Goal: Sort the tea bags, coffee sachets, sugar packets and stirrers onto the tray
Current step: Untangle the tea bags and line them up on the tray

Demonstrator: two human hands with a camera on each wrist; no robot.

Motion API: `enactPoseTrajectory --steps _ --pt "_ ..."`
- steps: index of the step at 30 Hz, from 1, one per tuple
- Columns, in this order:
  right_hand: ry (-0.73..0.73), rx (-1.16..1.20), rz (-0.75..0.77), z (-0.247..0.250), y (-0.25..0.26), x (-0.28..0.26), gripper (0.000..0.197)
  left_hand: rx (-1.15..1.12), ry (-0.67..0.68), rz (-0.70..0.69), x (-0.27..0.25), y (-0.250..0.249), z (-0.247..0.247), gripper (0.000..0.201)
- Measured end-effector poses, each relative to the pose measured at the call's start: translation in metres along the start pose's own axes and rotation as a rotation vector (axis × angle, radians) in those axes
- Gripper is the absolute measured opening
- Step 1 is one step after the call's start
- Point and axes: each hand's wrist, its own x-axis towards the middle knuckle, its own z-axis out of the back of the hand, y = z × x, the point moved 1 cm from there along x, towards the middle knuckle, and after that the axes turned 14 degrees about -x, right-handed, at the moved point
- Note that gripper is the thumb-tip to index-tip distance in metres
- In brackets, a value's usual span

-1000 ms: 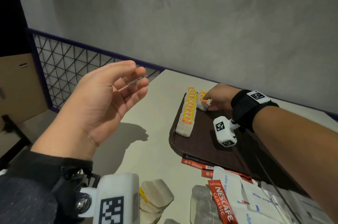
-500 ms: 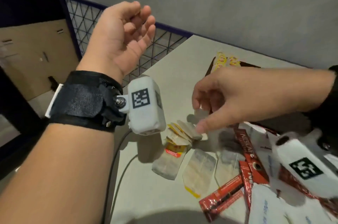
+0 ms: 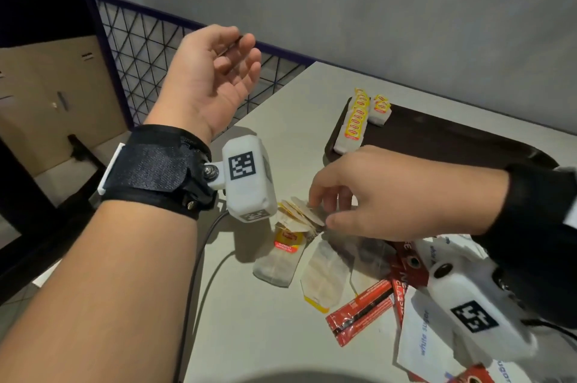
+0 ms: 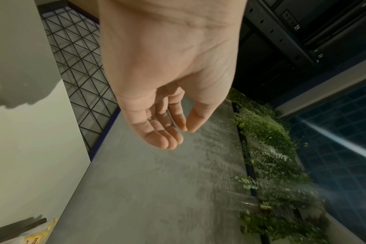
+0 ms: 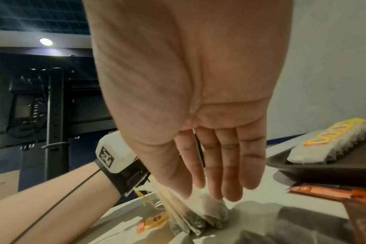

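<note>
A dark brown tray (image 3: 437, 139) lies at the back right and carries a long row of yellow-tagged tea bags (image 3: 354, 121) beside a short row (image 3: 381, 109). In front of it a small upright stack of tea bags (image 3: 299, 214) leans on the table, with loose flat tea bags (image 3: 324, 276) beside it. Red coffee sachets (image 3: 359, 315) and white sugar packets (image 3: 424, 339) lie near me. My right hand (image 3: 320, 211) reaches down with straight fingers, its tips touching the stack (image 5: 194, 219). My left hand (image 3: 237, 57) hangs raised, palm up and relaxed, holding nothing (image 4: 178, 133).
A wire mesh fence (image 3: 150, 48) runs along the table's left side, with a cardboard box (image 3: 56, 95) beyond it. A grey wall stands behind the table. A black cable (image 3: 199, 257) trails from my left wrist across the table.
My right hand left the tea bag rows on the tray and came forward and down to the upright stack. The view dropped toward the near pile. My left hand stayed raised.
</note>
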Motion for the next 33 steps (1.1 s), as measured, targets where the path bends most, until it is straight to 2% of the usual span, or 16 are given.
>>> enactPoseTrajectory --steps 2,4,8,12,14,19,27,33 --pt "-0.012 0.095 -0.036 0.002 0.000 0.000 0.019 0.002 -0.001 -0.001 0.000 0.000 0.000 0.004" --pt "-0.031 0.156 -0.053 0.002 0.002 0.001 0.031 0.002 -0.001 -0.002 0.000 0.000 0.000 0.004" --pt "-0.021 0.155 -0.036 -0.001 0.011 0.004 0.054 0.012 0.002 0.000 0.000 0.001 0.000 0.004" --pt "-0.043 0.157 -0.037 -0.004 0.015 0.005 0.063 0.015 0.003 -0.002 0.000 0.001 -0.001 0.004" --pt "-0.059 0.153 -0.037 -0.006 0.016 0.005 0.058 0.016 0.002 -0.003 0.000 0.001 -0.001 0.004" --pt "-0.124 0.168 -0.059 -0.010 0.011 0.007 0.026 0.021 0.006 -0.001 0.000 0.002 -0.001 0.004" --pt "-0.225 0.190 -0.127 -0.015 0.008 0.004 0.021 0.029 0.016 -0.005 -0.001 0.003 -0.001 0.004" --pt "-0.278 0.361 -0.154 -0.016 -0.003 0.004 0.012 0.049 0.013 0.006 -0.003 0.007 -0.004 0.005"
